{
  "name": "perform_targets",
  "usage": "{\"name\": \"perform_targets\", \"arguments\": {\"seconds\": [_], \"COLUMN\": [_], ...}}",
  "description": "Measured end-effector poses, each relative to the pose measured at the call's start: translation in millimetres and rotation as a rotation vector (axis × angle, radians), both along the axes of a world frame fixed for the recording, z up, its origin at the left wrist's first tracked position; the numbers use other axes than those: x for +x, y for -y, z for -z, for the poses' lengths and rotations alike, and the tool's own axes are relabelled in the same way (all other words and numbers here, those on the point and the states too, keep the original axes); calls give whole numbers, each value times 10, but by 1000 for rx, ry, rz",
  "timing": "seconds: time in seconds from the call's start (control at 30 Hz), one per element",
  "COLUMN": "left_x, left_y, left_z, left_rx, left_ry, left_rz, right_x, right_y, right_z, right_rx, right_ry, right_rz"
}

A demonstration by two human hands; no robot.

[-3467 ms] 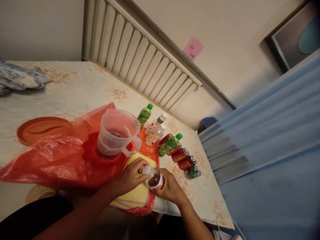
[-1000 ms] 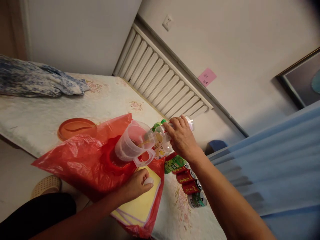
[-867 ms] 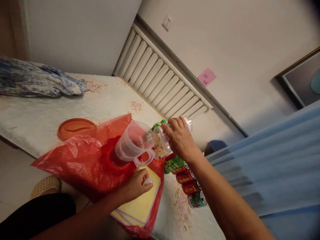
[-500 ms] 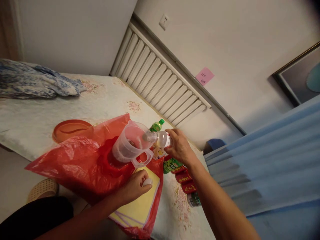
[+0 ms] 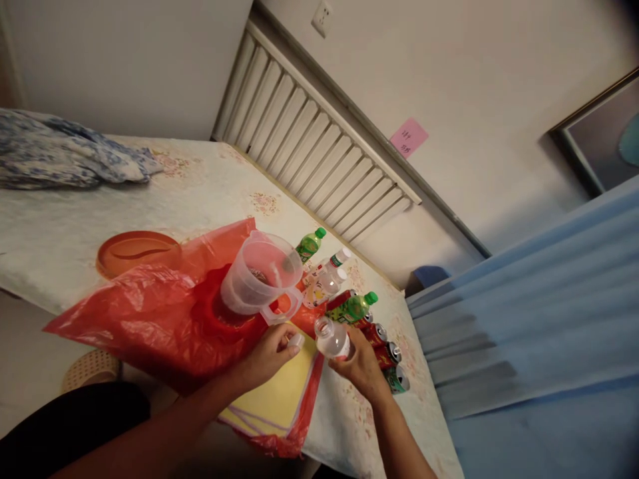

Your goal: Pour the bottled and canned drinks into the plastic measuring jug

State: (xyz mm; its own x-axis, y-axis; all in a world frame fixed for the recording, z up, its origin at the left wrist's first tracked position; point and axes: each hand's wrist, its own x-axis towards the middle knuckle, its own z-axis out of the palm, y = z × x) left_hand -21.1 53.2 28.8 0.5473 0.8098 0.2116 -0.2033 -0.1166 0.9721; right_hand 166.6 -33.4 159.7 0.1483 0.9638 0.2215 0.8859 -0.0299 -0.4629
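My right hand [image 5: 360,364] grips a small clear bottle [image 5: 331,338] with no cap on, held upright just above the table's near edge. My left hand [image 5: 267,356] pinches the white bottle cap [image 5: 296,340] a short way left of the bottle's mouth, over a stack of yellow sheets [image 5: 279,398]. Behind the hands a clear plastic jug [image 5: 259,274] with dark liquid at its bottom stands on a red plastic bag [image 5: 150,309].
Two green-capped bottles [image 5: 309,243], two pale bottles [image 5: 324,279] and several red and green cans [image 5: 387,356] stand right of the jug. An orange lid [image 5: 134,249] and blue-patterned cloth [image 5: 64,153] lie at the left. A slatted headboard [image 5: 319,153] and blue curtain [image 5: 539,313] border the table.
My right hand has lifted the bottle away from the jug, turned it upright and brought it down near the left hand. The left hand has kept hold of the cap.
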Motion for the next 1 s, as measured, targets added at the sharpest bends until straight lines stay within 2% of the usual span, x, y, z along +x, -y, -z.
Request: {"name": "perform_targets", "arguments": {"seconds": [0.13, 0.27, 0.57, 0.73, 1.0], "left_x": [-13, -19, -14, -49, -90], "left_y": [4, 10, 9, 4, 2], "left_z": [-56, -73, -68, -63, -161], "left_rx": [-36, -59, -45, 65, 177], "left_ry": [40, 55, 37, -18, -59], "left_rz": [12, 13, 26, -21, -27], "right_x": [-36, -125, -191, -205, -224], "right_y": [196, 234, 155, 133, 140], "right_z": [208, 289, 368, 361, 346], "right_rx": [-63, -112, -148, -170, -174], "right_ry": [-4, 0, -35, -36, -36], "right_rz": [68, 55, 26, 13, -3]}}
